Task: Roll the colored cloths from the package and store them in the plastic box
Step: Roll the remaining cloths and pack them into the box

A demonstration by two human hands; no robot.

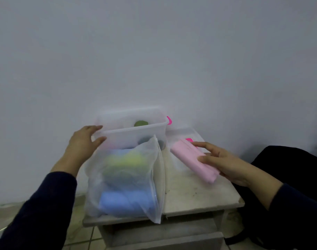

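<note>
Two hands are out over a small, worn white table (pixel 199 193). The right hand (pixel 226 163) holds a pink rolled cloth (pixel 193 159). The roll lies slanted on the right side of the table top. The thumb presses on its top near the middle, and the other fingers (pixel 202 144) reach along its far side, so the hand is closed around the roll. Its near end pokes out past the hand.

The left hand (pixel 83 141) is at the left end of the clear plastic box (pixel 136 134), which stands at the back of the table by the wall. The fingers are spread apart, with the thumb near the box's front wall and the fingertips by its rim. The picture is blurry there, so I cannot tell if they grip it. Something round and green (pixel 140 123) shows inside the box.

In front of the box stands a see-through package (pixel 125 179). Blue and yellow-green cloths are inside it
</note>
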